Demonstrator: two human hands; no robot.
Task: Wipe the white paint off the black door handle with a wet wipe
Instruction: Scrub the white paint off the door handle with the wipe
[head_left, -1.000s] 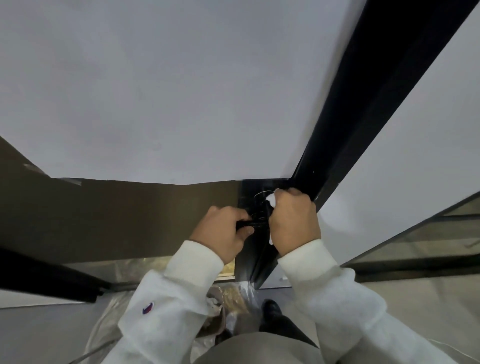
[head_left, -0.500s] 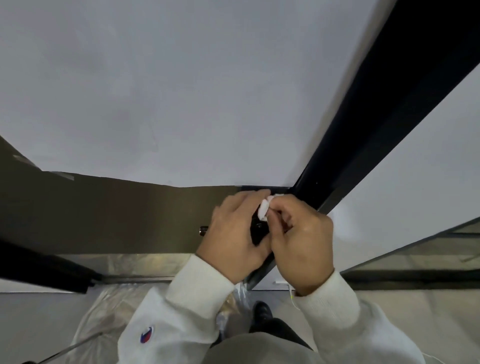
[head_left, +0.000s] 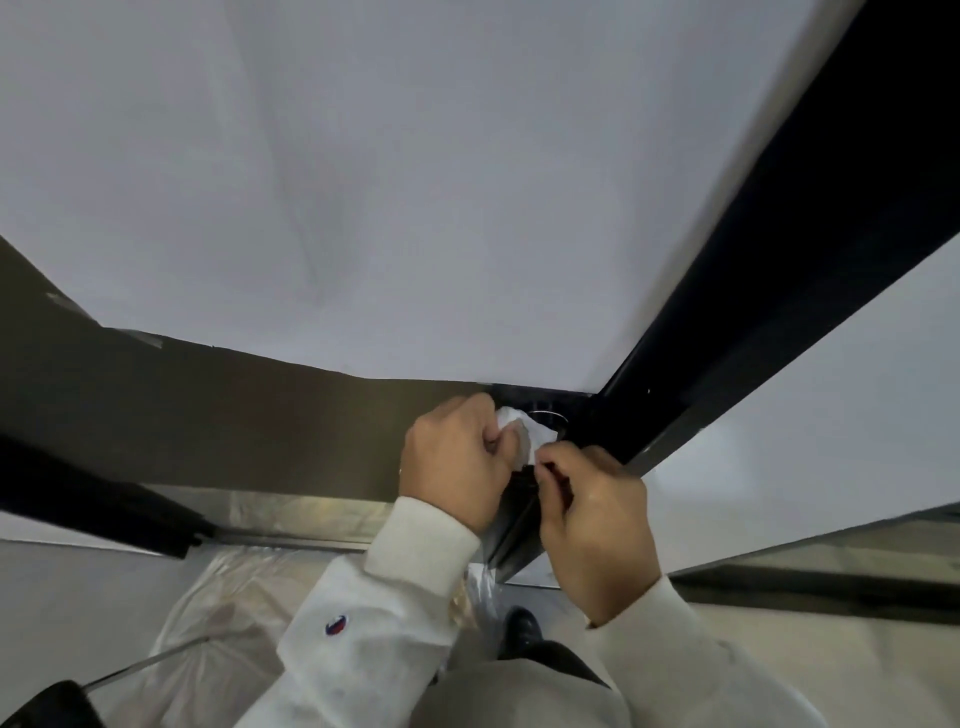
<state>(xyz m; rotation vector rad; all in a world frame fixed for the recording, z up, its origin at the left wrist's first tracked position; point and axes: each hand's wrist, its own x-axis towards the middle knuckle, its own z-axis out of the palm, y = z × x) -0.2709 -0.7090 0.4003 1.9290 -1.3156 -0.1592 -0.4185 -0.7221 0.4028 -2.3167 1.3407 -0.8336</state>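
The white wet wipe (head_left: 524, 434) is bunched up against the black door handle fitting (head_left: 545, 410) on the dark door edge. My left hand (head_left: 457, 462) grips the wipe with curled fingers from the left. My right hand (head_left: 592, 514) sits just below and to the right, its thumb and forefinger pinching the wipe's lower edge. The black door handle (head_left: 522, 480) shows only as a dark sliver between my two hands; the rest of it is hidden. No white paint can be made out on it.
A black door frame (head_left: 753, 291) runs diagonally up to the right, with white wall on both sides. A brown panel (head_left: 208, 410) lies left of the handle. Clear plastic sheeting (head_left: 218, 613) covers the floor below, next to my dark shoe (head_left: 522, 626).
The wipe has gone from my right hand's fist into my left hand's grip. My left hand let go of the handle lever, and my right hand dropped lower.
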